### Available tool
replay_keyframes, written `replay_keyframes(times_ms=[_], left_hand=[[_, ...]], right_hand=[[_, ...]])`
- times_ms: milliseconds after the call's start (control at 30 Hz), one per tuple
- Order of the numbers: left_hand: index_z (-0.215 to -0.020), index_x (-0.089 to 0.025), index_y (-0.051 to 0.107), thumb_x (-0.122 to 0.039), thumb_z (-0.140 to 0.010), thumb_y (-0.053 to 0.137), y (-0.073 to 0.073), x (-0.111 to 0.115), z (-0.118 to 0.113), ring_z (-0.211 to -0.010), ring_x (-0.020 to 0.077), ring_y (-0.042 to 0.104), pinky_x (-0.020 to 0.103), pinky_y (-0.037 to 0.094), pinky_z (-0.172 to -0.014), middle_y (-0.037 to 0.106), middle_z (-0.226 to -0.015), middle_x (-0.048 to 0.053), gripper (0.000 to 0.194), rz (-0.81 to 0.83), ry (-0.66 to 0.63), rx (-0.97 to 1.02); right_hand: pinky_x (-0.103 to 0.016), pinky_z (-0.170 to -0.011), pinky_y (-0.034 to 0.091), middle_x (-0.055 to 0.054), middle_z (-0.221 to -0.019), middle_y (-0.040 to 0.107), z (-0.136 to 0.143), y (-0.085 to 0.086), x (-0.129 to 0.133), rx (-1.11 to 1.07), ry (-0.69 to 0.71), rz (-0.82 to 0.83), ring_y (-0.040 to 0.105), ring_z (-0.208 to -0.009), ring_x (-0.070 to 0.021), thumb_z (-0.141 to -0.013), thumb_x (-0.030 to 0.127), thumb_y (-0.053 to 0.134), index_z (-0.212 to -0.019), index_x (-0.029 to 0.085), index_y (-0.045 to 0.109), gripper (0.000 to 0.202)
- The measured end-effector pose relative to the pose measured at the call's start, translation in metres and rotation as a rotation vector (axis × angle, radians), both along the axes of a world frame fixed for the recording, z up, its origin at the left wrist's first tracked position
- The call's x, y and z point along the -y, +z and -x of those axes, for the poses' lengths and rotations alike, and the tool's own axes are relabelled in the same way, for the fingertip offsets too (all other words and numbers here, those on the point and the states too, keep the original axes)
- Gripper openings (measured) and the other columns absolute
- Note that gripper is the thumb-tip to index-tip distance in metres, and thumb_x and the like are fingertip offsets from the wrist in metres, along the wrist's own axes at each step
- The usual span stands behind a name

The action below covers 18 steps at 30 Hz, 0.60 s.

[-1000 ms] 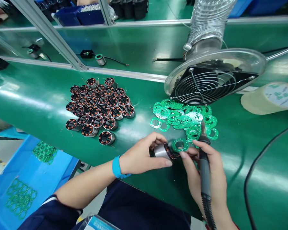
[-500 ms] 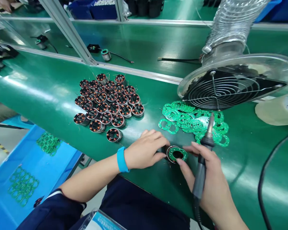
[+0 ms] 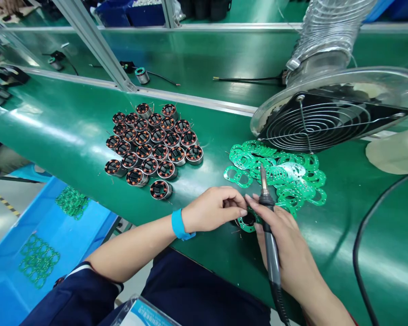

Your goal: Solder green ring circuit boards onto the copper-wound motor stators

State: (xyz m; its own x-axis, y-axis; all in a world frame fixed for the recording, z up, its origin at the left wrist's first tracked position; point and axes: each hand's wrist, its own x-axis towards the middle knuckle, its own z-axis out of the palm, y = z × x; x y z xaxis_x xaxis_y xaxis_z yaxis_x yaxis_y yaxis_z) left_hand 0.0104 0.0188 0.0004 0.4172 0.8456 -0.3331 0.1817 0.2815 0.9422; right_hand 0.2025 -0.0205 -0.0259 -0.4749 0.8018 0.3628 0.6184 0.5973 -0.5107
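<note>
Directly in front of me a motor stator with a green ring-shaped circuit board (image 3: pixel 247 228) on top stands on the bench, partly covered by my fingers. My left hand (image 3: pixel 215 209), with a blue wrist band, is closed over its far left edge, thumb and fingertips pinched together; what lies between them is hidden. In my right hand (image 3: pixel 289 246) a soldering iron (image 3: pixel 272 253) is held, its tip pointing away towards the loose boards. The right fingertips also reach the far and right sides of the stator. Thin wire ends stick out at its near left.
Several bare stators (image 3: pixel 159 151) with copper windings stand grouped at the left. Loose green circuit boards (image 3: pixel 285 174) lie beneath a fume extractor (image 3: pixel 306 122). A blue bin (image 3: pixel 98 222) with board panels is at lower left. The iron's black cable (image 3: pixel 355 253) loops at right.
My right hand has moved left with the soldering iron, whose tip swung left across the loose boards. My left fingers have come over the board's far edge, and both hands' fingertips are now close together.
</note>
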Motion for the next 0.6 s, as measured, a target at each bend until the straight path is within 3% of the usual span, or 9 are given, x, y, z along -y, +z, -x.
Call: replay_keyframes(times_ms=[133, 300, 467, 600], left_hand=[[-0.072, -0.015, 0.059, -0.011, -0.081, 0.065, 0.004, -0.001, -0.002, -0.058, 0.0071, 0.046, 0.019, 0.038, -0.055, 0.053, -0.062, -0.006, 0.012, 0.024, 0.003, -0.048], [-0.071, -0.015, 0.057, -0.011, -0.082, 0.060, 0.004, -0.001, 0.000, -0.057, 0.0069, 0.045, 0.019, 0.039, -0.055, 0.052, -0.061, -0.006, 0.012, 0.103, 0.055, 0.016], [-0.072, -0.016, 0.056, -0.007, -0.080, 0.055, 0.000, 0.001, -0.002, -0.059, 0.0078, 0.046, 0.020, 0.037, -0.056, 0.052, -0.062, -0.006, 0.013, 0.003, 0.056, -0.058], [-0.074, -0.017, 0.053, -0.006, -0.081, 0.052, -0.004, 0.003, -0.002, -0.061, 0.0084, 0.045, 0.021, 0.035, -0.057, 0.053, -0.067, -0.006, 0.013, -0.121, 0.054, -0.126]], right_hand=[[-0.044, -0.093, 0.049, -0.010, -0.125, 0.069, 0.006, 0.007, 0.003, -0.029, -0.072, -0.089, 0.063, -0.118, -0.0270, -0.091, 0.011, 0.054, -0.142, 0.027, 0.042, 0.055], [-0.042, -0.084, 0.051, -0.005, -0.095, 0.077, 0.008, 0.011, 0.005, -0.002, -0.081, -0.161, 0.072, -0.094, -0.0246, -0.091, 0.010, 0.053, -0.126, 0.024, 0.053, 0.038], [-0.044, -0.092, 0.049, -0.004, -0.091, 0.078, 0.004, 0.005, 0.017, -0.214, -0.104, -0.063, 0.073, -0.093, -0.0234, -0.091, 0.007, 0.053, -0.135, 0.021, 0.050, 0.046], [-0.043, -0.073, 0.053, -0.003, -0.087, 0.075, -0.008, -0.005, 0.036, -0.431, -0.307, 0.071, 0.071, -0.076, -0.0239, -0.092, 0.023, 0.057, -0.128, 0.027, 0.058, 0.036]])
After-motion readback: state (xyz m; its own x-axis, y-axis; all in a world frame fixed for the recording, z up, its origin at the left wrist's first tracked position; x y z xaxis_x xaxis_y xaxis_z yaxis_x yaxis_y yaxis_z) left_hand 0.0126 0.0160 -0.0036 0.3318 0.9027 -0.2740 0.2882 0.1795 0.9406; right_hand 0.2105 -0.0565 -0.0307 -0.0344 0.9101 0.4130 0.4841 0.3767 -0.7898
